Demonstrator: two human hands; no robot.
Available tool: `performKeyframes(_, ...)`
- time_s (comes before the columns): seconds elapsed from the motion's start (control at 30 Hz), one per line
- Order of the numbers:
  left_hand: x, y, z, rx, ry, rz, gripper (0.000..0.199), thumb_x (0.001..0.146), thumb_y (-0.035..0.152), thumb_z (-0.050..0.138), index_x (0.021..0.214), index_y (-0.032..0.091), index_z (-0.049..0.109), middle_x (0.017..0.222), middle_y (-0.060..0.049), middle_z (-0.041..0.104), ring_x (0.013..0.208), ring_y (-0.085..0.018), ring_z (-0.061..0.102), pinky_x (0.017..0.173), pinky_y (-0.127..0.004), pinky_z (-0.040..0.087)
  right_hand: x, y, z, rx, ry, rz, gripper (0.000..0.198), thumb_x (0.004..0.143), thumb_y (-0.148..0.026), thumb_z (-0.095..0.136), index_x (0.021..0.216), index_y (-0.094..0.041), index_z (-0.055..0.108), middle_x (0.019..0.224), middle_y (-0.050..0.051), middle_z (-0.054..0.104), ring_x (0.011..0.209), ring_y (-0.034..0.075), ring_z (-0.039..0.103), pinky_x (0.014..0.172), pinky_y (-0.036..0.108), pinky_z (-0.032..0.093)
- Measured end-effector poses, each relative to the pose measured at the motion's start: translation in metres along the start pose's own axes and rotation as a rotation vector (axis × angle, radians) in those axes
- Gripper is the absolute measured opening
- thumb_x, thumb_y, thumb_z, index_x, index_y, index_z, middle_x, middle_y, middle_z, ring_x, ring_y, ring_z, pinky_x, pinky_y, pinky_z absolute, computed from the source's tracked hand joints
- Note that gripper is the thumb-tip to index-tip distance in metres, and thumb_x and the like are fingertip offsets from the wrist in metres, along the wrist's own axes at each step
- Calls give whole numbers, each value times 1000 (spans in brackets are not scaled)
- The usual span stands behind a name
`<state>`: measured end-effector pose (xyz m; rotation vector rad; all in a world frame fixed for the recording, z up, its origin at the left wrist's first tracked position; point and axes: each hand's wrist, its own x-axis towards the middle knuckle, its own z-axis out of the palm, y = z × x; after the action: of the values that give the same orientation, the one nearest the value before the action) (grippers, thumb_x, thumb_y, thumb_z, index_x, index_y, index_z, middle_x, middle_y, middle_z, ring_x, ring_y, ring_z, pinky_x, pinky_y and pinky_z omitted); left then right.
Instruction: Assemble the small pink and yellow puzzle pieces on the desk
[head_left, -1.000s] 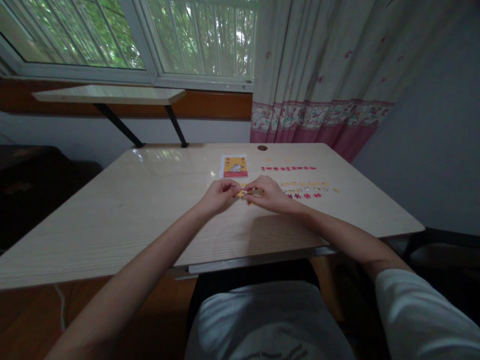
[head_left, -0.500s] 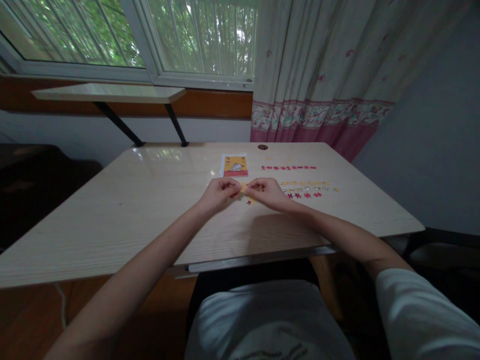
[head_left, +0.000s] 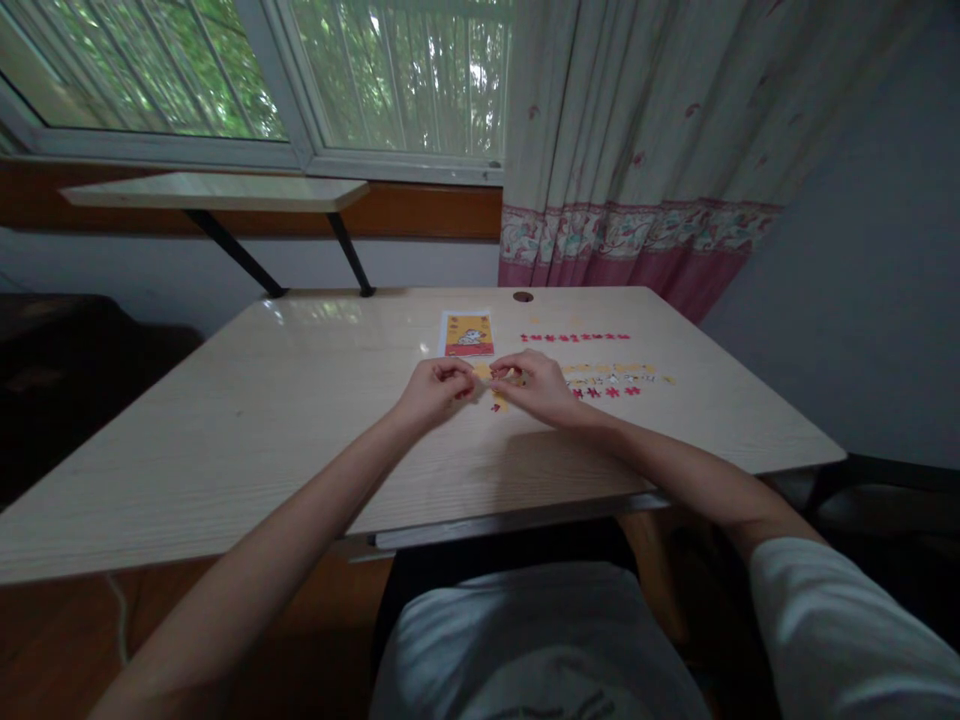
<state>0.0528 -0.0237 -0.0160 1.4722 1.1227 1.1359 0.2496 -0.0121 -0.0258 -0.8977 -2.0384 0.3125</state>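
Small yellow jigsaw puzzle pieces (head_left: pixel 481 370) lie between the fingertips of my two hands, near the middle of the table. My left hand (head_left: pixel 439 392) is closed, thumb and forefinger pressed together at the left side of the yellow pieces. From the right, my right hand (head_left: pixel 536 388) has its thumb and forefinger bent into a pinch close to the same pieces. What either pinch holds is too small to make out. Just below the fingertips is a yellow and red puzzle piece (head_left: pixel 498 405). Behind the hands lies a picture card (head_left: pixel 469 334) with a white animal on yellow and red.
A row of red puzzle pieces (head_left: pixel 576 338) lies at the back right of the table (head_left: pixel 300 430). Nearer are rows of yellow pieces (head_left: pixel 619 369) and red pieces (head_left: pixel 622 392), partly behind my right hand. A raised shelf (head_left: pixel 217 190) stands at the back left.
My fingertips have moved slightly apart, and more of the yellow pieces shows between them. The rows of pieces and the card stay in place on the table.
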Motion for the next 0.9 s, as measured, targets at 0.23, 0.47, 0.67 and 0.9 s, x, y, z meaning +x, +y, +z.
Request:
performKeyframes(0.23,-2,-1,2,-29,-55,-21,8,64,21,69,65,14,64,54,0,59,49,-10,54,53,-25,46,0,0,-4,-200,-18,-148,20,87,-38,61,92,-20,70,85,4,73,81,19,60,80,35,38)
performKeyframes(0.47,-2,-7,0,130,-72,86,13,68,27,65,71,15,65,58,1,60,51,-9,50,52,-23,42,0,2,-10,-237,-8,-215,21,87,-37,59,92,-18,69,83,6,71,80,19,58,79,34,37)
performKeyframes(0.67,0,-9,-21,664,-88,290,21,79,30,54,83,16,69,75,-4,67,66,-15,56,65,-28,46,-1,8,-26,-237,-32,-212,22,87,-39,60,91,-19,69,83,5,71,80,18,59,80,35,36)
performKeyframes(0.9,13,-20,-64,1025,-118,459,29,84,30,47,93,17,71,93,-11,67,89,-25,58,85,-41,45,-15,14,-30,-232,-174,-200,22,84,-39,63,89,-18,69,79,5,70,79,18,59,78,33,34)
